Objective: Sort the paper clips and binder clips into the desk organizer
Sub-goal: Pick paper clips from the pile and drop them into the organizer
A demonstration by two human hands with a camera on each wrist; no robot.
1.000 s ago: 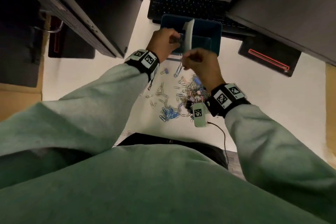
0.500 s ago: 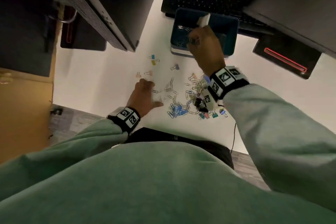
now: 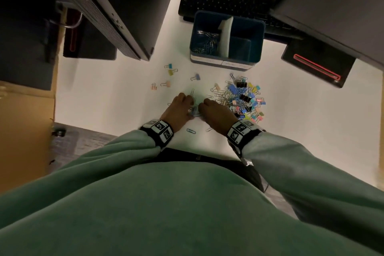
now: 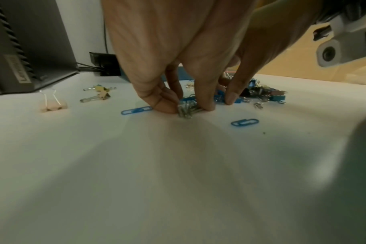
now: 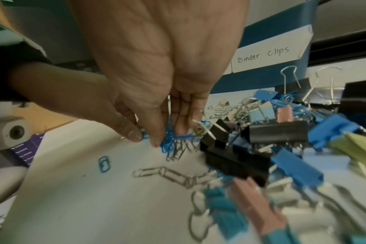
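Observation:
The blue desk organizer (image 3: pixel 257 33) stands at the back of the white desk, split by a white divider (image 3: pixel 225 37); silver paper clips (image 3: pixel 204 41) lie in its left compartment. A mixed pile of coloured binder clips and paper clips (image 3: pixel 241 97) lies in front of it. My left hand (image 4: pixel 185 109) pinches a bunch of silver paper clips (image 4: pixel 187 112) on the desk. Beside it, my right hand (image 5: pixel 167 140) pinches a tangle of blue paper clips (image 5: pixel 169 145) at the pile's left edge. In the head view both hands (image 3: pixel 190 106) (image 3: pixel 202 108) meet, fingertips down.
Loose binder clips (image 3: pixel 170 71) lie left of the pile, and single blue paper clips (image 4: pixel 245 122) near the hands. A dark computer tower (image 3: pixel 116 6) stands at the left, a keyboard (image 3: pixel 224 0) behind the organizer. The organizer's right label reads "Binder Clips" (image 5: pixel 263 54).
Both hands were up at the organizer a second ago. The left hand came down to the desk first, then the right; both now pinch paper clips beside the pile.

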